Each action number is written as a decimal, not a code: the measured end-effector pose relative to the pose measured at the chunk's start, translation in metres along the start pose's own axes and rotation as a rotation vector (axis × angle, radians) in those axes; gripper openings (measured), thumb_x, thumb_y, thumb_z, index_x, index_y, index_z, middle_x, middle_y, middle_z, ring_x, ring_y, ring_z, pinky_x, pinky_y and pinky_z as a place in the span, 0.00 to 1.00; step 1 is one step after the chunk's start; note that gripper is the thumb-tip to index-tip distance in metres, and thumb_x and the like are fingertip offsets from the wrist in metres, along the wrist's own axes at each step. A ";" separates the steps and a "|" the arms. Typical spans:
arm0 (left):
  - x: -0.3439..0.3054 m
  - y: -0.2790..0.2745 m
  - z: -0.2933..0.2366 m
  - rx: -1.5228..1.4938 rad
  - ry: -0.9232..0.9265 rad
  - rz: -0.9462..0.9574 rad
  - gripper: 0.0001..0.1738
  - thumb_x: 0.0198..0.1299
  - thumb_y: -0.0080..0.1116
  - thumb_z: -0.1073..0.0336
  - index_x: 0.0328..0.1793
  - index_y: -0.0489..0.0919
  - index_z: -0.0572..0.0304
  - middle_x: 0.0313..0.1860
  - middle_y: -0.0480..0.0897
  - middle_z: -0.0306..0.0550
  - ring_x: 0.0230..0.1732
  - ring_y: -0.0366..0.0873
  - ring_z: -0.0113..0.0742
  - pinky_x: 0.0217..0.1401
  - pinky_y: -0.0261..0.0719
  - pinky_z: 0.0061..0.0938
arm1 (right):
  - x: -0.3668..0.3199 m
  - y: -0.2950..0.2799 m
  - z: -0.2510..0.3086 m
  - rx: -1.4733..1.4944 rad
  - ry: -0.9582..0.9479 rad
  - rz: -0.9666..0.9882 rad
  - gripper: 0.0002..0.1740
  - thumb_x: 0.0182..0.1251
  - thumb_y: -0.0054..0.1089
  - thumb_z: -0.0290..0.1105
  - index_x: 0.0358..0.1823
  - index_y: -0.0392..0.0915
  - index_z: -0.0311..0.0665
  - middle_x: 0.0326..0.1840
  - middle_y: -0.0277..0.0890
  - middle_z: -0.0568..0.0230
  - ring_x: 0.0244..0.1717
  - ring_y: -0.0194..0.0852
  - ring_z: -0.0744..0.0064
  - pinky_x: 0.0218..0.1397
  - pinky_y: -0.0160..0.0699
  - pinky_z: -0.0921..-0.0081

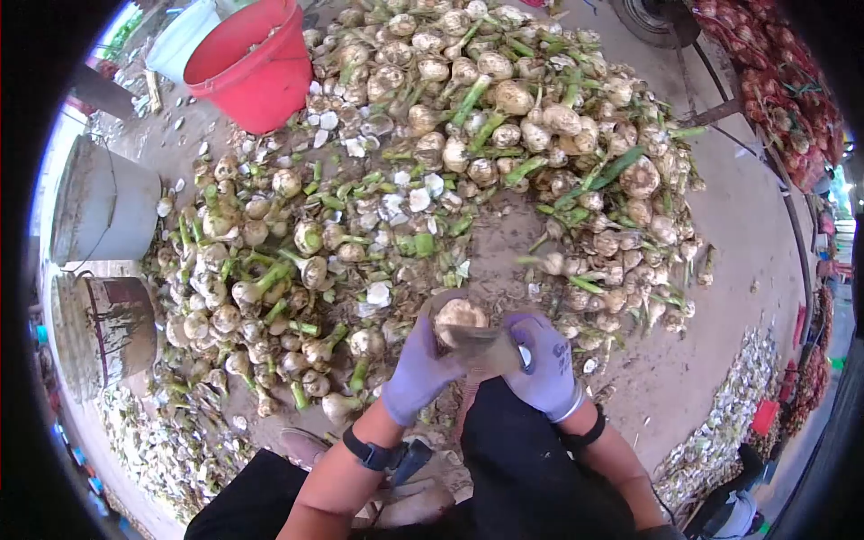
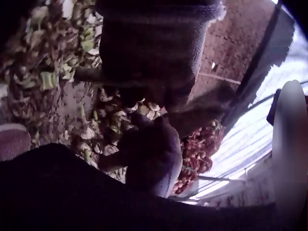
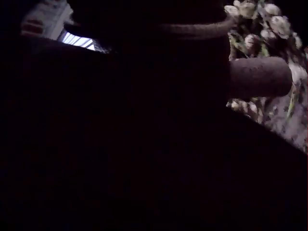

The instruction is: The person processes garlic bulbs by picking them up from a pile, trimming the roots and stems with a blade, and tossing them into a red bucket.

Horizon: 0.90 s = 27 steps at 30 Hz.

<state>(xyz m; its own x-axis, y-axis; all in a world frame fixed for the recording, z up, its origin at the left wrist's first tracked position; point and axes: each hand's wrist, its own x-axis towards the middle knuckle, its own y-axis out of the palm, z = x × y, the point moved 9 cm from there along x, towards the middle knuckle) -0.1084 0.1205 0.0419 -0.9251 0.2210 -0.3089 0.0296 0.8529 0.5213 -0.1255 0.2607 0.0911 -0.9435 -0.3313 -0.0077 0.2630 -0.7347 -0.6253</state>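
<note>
In the head view my left hand (image 1: pixel 419 367), in a pale purple glove, grips a garlic bulb (image 1: pixel 461 317) above the ground between my legs. My right hand (image 1: pixel 551 367), gloved the same way, holds a knife whose blurred blade (image 1: pixel 486 346) lies across the bulb's near side. Loose garlic bulbs with cut green stems lie on the ground just beyond both hands. The left wrist view is dim, with a gloved hand (image 2: pixel 156 156) in shadow. A rounded, handle-like cylinder (image 3: pixel 261 77) sticks out from the darkness in the right wrist view.
A large garlic heap (image 1: pixel 549 117) rises ahead, with a smaller pile (image 1: pixel 225 270) to the left. A red bucket (image 1: pixel 256 67) stands at the back left, near two whitish buckets (image 1: pixel 103 202) (image 1: pixel 108 333). Red net bags (image 1: pixel 774 81) are at the far right; trimmings (image 1: pixel 729 409) lie lower right.
</note>
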 end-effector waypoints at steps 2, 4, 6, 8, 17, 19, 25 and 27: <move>-0.005 -0.003 -0.001 0.159 -0.003 0.031 0.44 0.51 0.73 0.65 0.69 0.58 0.62 0.56 0.74 0.46 0.53 0.75 0.30 0.60 0.74 0.27 | 0.008 -0.001 0.012 -0.128 0.018 0.081 0.23 0.40 0.66 0.34 0.42 0.74 0.36 0.45 0.74 0.53 0.42 0.77 0.49 0.45 0.76 0.62; -0.007 -0.025 0.017 0.420 0.043 -0.041 0.46 0.47 0.75 0.65 0.68 0.57 0.60 0.56 0.72 0.48 0.52 0.75 0.33 0.60 0.74 0.28 | 0.012 0.019 0.024 -0.397 -0.021 0.357 0.26 0.39 0.65 0.39 0.43 0.72 0.38 0.46 0.72 0.54 0.43 0.76 0.51 0.46 0.73 0.62; -0.012 -0.041 0.046 0.038 -0.153 -0.097 0.46 0.45 0.76 0.65 0.66 0.58 0.62 0.55 0.72 0.49 0.51 0.75 0.35 0.60 0.73 0.28 | 0.010 0.024 0.026 -0.418 -0.069 0.332 0.27 0.39 0.65 0.42 0.43 0.73 0.39 0.48 0.71 0.55 0.44 0.75 0.53 0.47 0.71 0.62; -0.004 -0.044 0.047 0.116 -0.219 -0.062 0.45 0.44 0.76 0.66 0.65 0.59 0.63 0.52 0.73 0.47 0.49 0.75 0.34 0.59 0.73 0.29 | 0.005 0.030 0.029 -0.334 -0.171 0.314 0.27 0.38 0.65 0.42 0.44 0.73 0.39 0.45 0.72 0.54 0.43 0.75 0.52 0.45 0.72 0.61; -0.017 -0.042 -0.020 0.851 0.225 -0.148 0.36 0.45 0.74 0.62 0.60 0.70 0.64 0.51 0.76 0.49 0.52 0.74 0.38 0.58 0.73 0.32 | -0.022 0.027 -0.093 -0.043 0.560 0.011 0.22 0.61 0.58 0.48 0.38 0.78 0.32 0.35 0.79 0.44 0.38 0.80 0.46 0.47 0.78 0.57; -0.018 -0.060 -0.001 0.359 0.051 -0.349 0.36 0.49 0.70 0.67 0.64 0.66 0.62 0.51 0.75 0.46 0.50 0.74 0.36 0.55 0.74 0.30 | -0.028 0.058 -0.085 0.177 0.639 0.220 0.24 0.62 0.58 0.50 0.39 0.78 0.31 0.37 0.79 0.43 0.40 0.80 0.46 0.49 0.78 0.57; -0.042 -0.113 -0.067 -0.421 0.442 -0.495 0.19 0.67 0.54 0.66 0.62 0.68 0.60 0.55 0.77 0.46 0.58 0.74 0.33 0.62 0.73 0.29 | 0.018 0.059 -0.120 -0.317 0.556 0.004 0.25 0.56 0.64 0.47 0.39 0.77 0.28 0.39 0.79 0.46 0.41 0.79 0.45 0.45 0.78 0.60; -0.051 -0.153 -0.070 -0.576 0.445 -0.569 0.15 0.68 0.53 0.62 0.57 0.74 0.60 0.53 0.79 0.46 0.56 0.76 0.36 0.62 0.74 0.31 | 0.039 0.020 -0.126 -0.424 0.351 -0.324 0.28 0.54 0.65 0.49 0.44 0.76 0.30 0.43 0.78 0.44 0.48 0.77 0.46 0.49 0.77 0.61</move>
<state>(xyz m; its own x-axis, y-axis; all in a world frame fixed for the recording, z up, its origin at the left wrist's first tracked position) -0.0920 -0.0543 0.0335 -0.8063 -0.4634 -0.3676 -0.5565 0.3838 0.7369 -0.1824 0.3077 -0.0201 -0.9906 0.1350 0.0231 -0.0813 -0.4433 -0.8927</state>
